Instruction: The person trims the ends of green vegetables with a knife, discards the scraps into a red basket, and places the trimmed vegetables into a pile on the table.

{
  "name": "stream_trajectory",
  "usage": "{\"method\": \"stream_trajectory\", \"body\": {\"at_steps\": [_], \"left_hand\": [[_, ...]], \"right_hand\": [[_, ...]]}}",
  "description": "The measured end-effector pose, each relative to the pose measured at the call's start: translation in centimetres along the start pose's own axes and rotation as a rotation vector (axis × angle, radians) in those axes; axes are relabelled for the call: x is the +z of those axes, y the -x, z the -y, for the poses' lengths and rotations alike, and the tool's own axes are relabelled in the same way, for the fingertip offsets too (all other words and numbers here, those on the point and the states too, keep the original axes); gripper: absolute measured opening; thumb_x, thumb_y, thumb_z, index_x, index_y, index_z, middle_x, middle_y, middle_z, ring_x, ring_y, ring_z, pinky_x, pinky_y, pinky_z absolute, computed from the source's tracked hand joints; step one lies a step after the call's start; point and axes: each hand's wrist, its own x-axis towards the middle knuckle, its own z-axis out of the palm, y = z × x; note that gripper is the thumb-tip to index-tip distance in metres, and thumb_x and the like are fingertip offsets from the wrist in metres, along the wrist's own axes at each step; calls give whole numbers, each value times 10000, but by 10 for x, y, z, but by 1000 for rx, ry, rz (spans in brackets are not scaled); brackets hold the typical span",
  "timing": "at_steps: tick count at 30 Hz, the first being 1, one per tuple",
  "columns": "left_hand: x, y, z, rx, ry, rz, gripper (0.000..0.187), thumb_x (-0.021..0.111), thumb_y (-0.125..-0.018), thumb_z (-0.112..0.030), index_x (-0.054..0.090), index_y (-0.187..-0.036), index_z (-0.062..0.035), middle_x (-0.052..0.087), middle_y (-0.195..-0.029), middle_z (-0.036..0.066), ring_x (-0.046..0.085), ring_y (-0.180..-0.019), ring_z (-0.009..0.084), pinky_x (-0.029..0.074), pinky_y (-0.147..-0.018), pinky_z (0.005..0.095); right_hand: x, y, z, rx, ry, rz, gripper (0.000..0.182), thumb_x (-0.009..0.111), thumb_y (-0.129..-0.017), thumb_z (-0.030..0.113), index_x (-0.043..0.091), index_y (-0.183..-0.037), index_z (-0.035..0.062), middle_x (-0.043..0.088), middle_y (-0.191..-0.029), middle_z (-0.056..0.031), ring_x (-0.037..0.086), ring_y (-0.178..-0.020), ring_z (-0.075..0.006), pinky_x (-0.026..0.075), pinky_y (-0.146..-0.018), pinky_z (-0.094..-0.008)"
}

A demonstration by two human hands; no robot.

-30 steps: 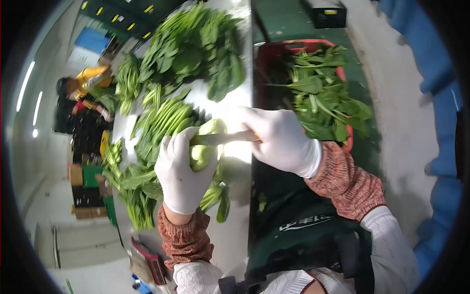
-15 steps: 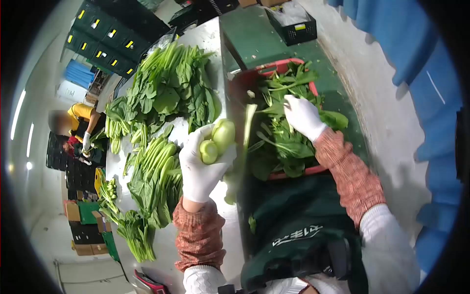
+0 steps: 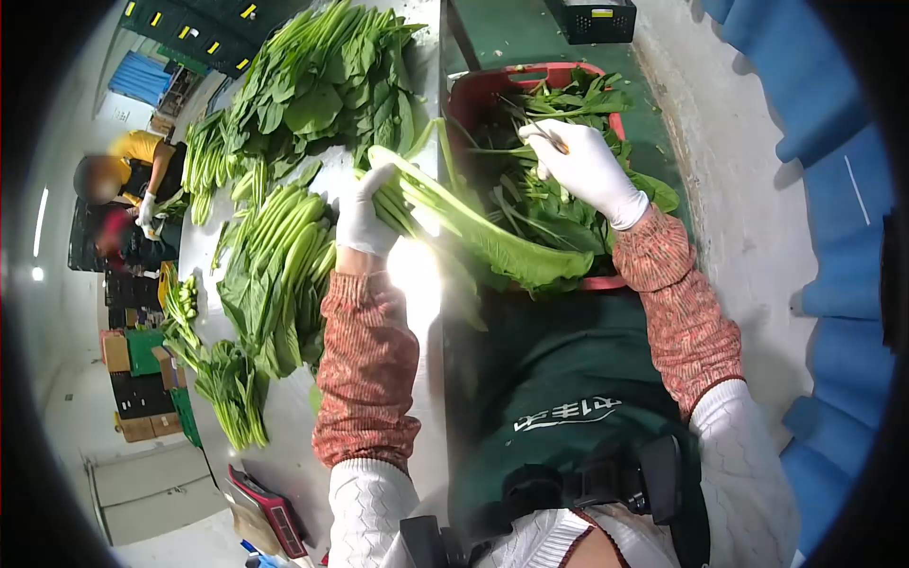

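My left hand (image 3: 366,210) in its white glove is closed around leafy green vegetables (image 3: 473,223). Their pale stalks lie at the hand and a broad leaf stretches right, over the red crate (image 3: 473,95). Over that crate is my right hand (image 3: 587,168), also gloved, with fingers pinched together. A thin dark piece and an orange spot show at its fingers, too small to name. Loose leaves and stems (image 3: 568,227) fill the crate below it. Left of my left hand, bundles of greens (image 3: 275,246) lie on the metal table (image 3: 294,407).
A larger pile of greens (image 3: 322,85) covers the table's far part. A red scale-like device (image 3: 270,511) sits at its near left end. Across the table, a person in yellow (image 3: 142,156) handles greens. A black crate (image 3: 595,21) stands on the floor near the wall.
The vegetables in my left hand have swung from stalk ends facing me to lying sideways, leaf toward the crate. My right hand has risen slightly in view. The whole view has shifted.
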Motion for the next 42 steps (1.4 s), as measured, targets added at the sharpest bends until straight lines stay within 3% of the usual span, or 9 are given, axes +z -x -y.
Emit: {"method": "stream_trajectory", "body": {"at_steps": [11, 14, 20, 23, 27, 28, 31, 34, 42], "left_hand": [[-28, 69, -10, 216, 623, 505, 477, 680, -835, -130, 581, -1301, -112, 612, -1279, 115, 561, -1183, 292, 387, -1107, 489], [-46, 89, -20, 513, 497, 284, 460, 670, -849, -271, 557, -1288, -192, 590, -1267, -4, 566, -1167, 204, 295, -1120, 613], [-104, 163, -59, 819, 533, 151, 398, 659, -874, -324, 532, -1236, -218, 564, -1077, -63, 587, -1028, 113, 303, -1138, 555], [-157, 201, -73, 803, 781, 342, 435, 694, -873, -288, 520, -1244, -141, 548, -1032, -12, 596, -959, 148, 344, -1129, 495], [-246, 261, -85, 852, 752, -107, 426, 692, -876, -251, 518, -1165, 9, 578, -907, 84, 582, -892, 235, 463, -991, 385], [-262, 273, -84, 916, 563, -495, 399, 688, -873, -293, 552, -1095, 9, 602, -874, 110, 580, -870, 264, 472, -982, 409], [-339, 321, -76, 811, 1130, -596, 396, 664, -868, -360, 602, -1078, -30, 645, -1025, 144, 601, -977, 329, 488, -938, 533], [-363, 345, -60, 965, 770, -1009, 435, 603, -895, -401, 613, -1179, -72, 634, -1195, 136, 583, -1085, 358, 461, -960, 586], [-470, 393, -41, 909, 908, -1079, 492, 571, -878, -319, 542, -1316, -97, 509, -1410, 142, 456, -1282, 394, 362, -1062, 606]], "right_hand": [[18, 14, -16, 59, -37, 64, 245, 567, -973, 146, 656, -1116, -31, 628, -702, -46, 589, -611, -87, 455, -590, -261], [31, 16, -22, 117, -73, 93, 246, 572, -971, 134, 655, -1123, -41, 622, -697, -25, 577, -614, -73, 445, -592, -244], [55, 24, -28, 191, -52, 167, 246, 558, -981, 129, 657, -1150, -20, 594, -680, 2, 542, -611, -47, 410, -578, -223], [70, 26, -31, 239, -14, 209, 246, 556, -988, 126, 656, -1165, -13, 559, -660, 16, 484, -595, -34, 397, -576, -220], [90, 29, -46, 234, -10, 261, 247, 544, -995, 118, 656, -1165, -23, 566, -707, 22, 500, -624, -35, 398, -591, -216], [93, 29, -55, 214, -10, 269, 248, 540, -996, 115, 655, -1165, -26, 569, -718, 20, 502, -627, -35, 398, -591, -215], [99, 31, -64, 201, 66, 327, 253, 527, -1000, 119, 650, -1169, -23, 566, -705, 15, 507, -615, -43, 401, -584, -215], [100, 32, -79, 230, 107, 360, 260, 515, -1008, 127, 644, -1173, -26, 556, -684, 9, 501, -598, -51, 407, -577, -222], [100, 47, -97, 313, 184, 377, 271, 507, -1021, 151, 634, -1162, -42, 554, -665, 4, 499, -570, -60, 400, -558, -232]]}}
